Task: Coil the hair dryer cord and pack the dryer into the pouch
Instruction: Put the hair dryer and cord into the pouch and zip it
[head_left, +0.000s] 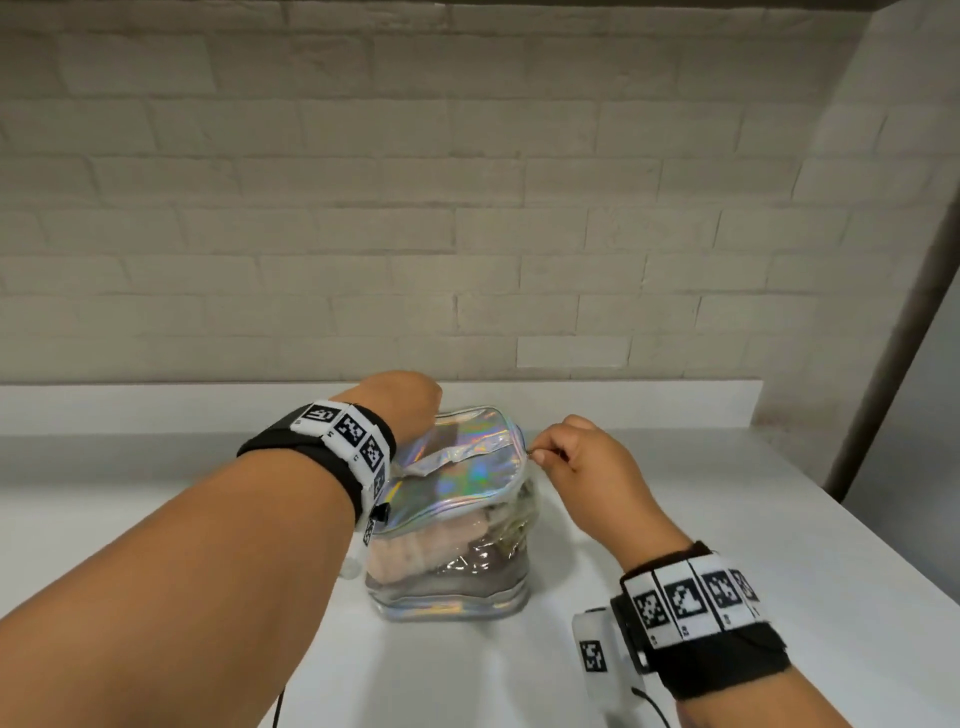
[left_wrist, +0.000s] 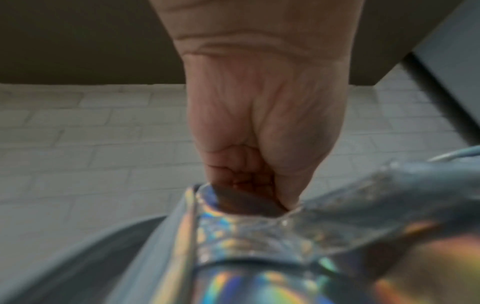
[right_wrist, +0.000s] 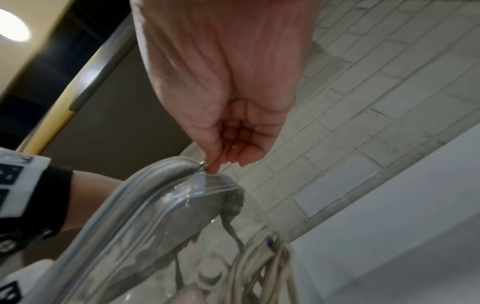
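Pouch (head_left: 457, 499) of clear plastic with a holographic top panel stands upright on the white table (head_left: 779, 545), near the middle of its width and close to the back edge where the table meets the brick wall (head_left: 467, 208). Through its clear side the pinkish hair dryer (head_left: 415, 551) shows inside, lying low against the near wall. In the right wrist view the coiled pale cord (right_wrist: 262, 267) sits inside as well, bundled against the clear plastic.

Along the pouch's top runs the zipper, and at the right-hand end of it the right hand (head_left: 587, 467) pinches the small metal zipper pull (right_wrist: 203, 164) between thumb and forefinger, the other fingers curled in toward the palm. The left hand (head_left: 400, 400) reaches over the far left corner of the pouch; the left wrist view shows its fingers folded down and gripping the pouch's top rim there, the holographic material bunched under them.

Both wrists wear black bands with white coded markers (head_left: 353, 436), and a thin dark cable (head_left: 654, 701) trails from the right one toward the table's near edge.
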